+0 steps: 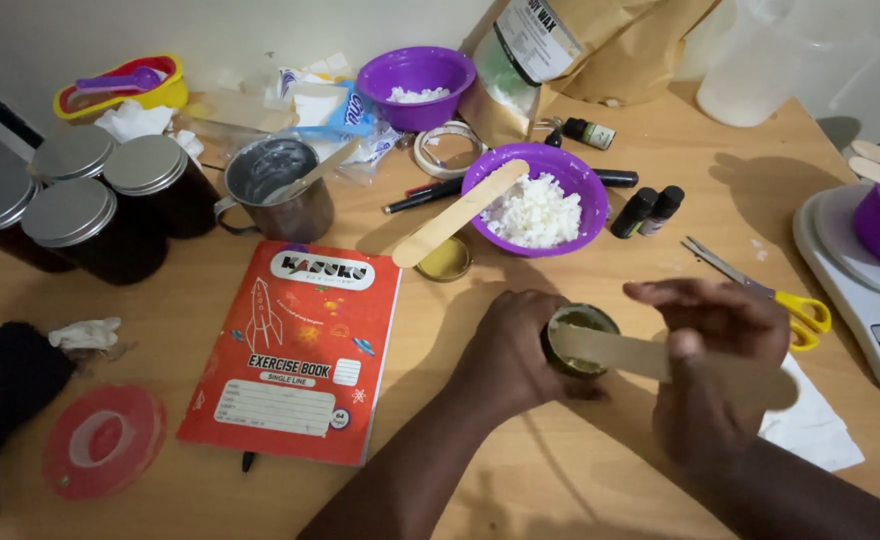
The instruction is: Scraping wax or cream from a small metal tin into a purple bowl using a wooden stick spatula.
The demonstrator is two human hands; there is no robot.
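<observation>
Small tin [580, 340] in left hand [515, 350]; wooden stick [660, 360] lies across it. Bowl of flakes [535, 200] behind grip, exercise book [295, 350] left, scissors [770, 290] right.

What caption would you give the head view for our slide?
Left hand steadies a small tin while the right hand lays a wooden stick across it.

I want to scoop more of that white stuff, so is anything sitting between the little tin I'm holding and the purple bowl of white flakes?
Nothing visible stands between them. The small tin, gripped by the left hand, sits just below the purple bowl, with only bare table between. The gold lid lies off to the side.
</observation>
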